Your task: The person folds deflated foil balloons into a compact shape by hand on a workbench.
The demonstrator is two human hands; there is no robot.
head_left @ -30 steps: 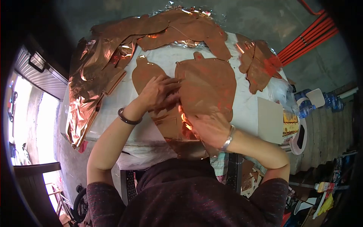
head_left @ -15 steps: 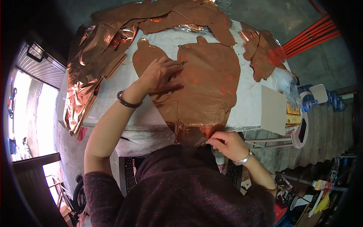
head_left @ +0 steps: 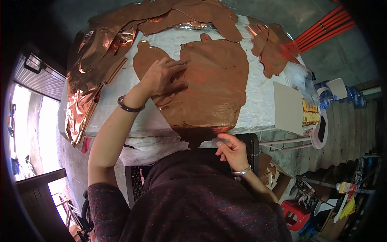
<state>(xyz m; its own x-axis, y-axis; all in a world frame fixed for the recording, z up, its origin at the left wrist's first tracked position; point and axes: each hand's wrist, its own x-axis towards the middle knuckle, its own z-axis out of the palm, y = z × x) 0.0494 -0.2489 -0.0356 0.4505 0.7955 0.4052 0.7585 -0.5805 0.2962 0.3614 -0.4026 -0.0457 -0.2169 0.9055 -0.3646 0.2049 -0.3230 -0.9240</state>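
A large brown sheet (head_left: 213, 84) with reddish smudges and a cut, curved outline lies on the white-covered table (head_left: 258, 117). Its narrow lower end hangs over the near edge, in front of my body. My left hand (head_left: 163, 78) rests on the sheet's left part with its fingers spread, by a rounded brown lobe (head_left: 149, 60). Close to the sheet's lower right corner is my right hand (head_left: 234, 151), index finger stretched toward the edge and the others loosely bent. Nothing shows between its fingers.
More brown pieces (head_left: 193, 16) lie along the far side, and shiny copper-coloured foil (head_left: 86, 84) covers the left. Smaller brown pieces (head_left: 276, 50) sit at the right, above a pale board (head_left: 288, 107). A red stool (head_left: 296, 213) stands on the floor to the right.
My right hand has let go of the sheet's lower corner and its fingers have opened. The lower end now hangs down more loosely. My left hand stays on the sheet; the view has shifted slightly.
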